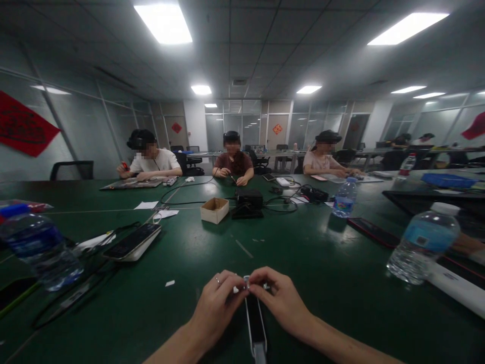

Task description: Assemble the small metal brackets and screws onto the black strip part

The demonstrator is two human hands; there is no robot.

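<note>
- Left hand (216, 299): thumb and forefinger are closed in a pinch at the small shiny piece (246, 279); a ring is on one finger.
- Right hand (282, 299): thumb and forefinger are closed on the same piece from the opposite side, their tips meeting those of the left hand.
- Small shiny piece: located between the two sets of fingertips, at the far end of the long narrow black bar with a pale rim (256, 321). Whether the two parts are joined cannot be told.
- Black bar: points away from the wearer, below and between the hands; a grey strip (259, 353) is at its near end.
- White scrap (170, 283): flat on the dark green table (189, 253), left of the left hand.
- Open pale cardboard box (214, 211): farther forward, just beside a black device (248, 199).
- Clear bottle with blue cap (45, 250): at left; clear bottle with white cap (426, 245): at right.
- Three people (233, 164): seated across the table, in dark headgear.
</note>
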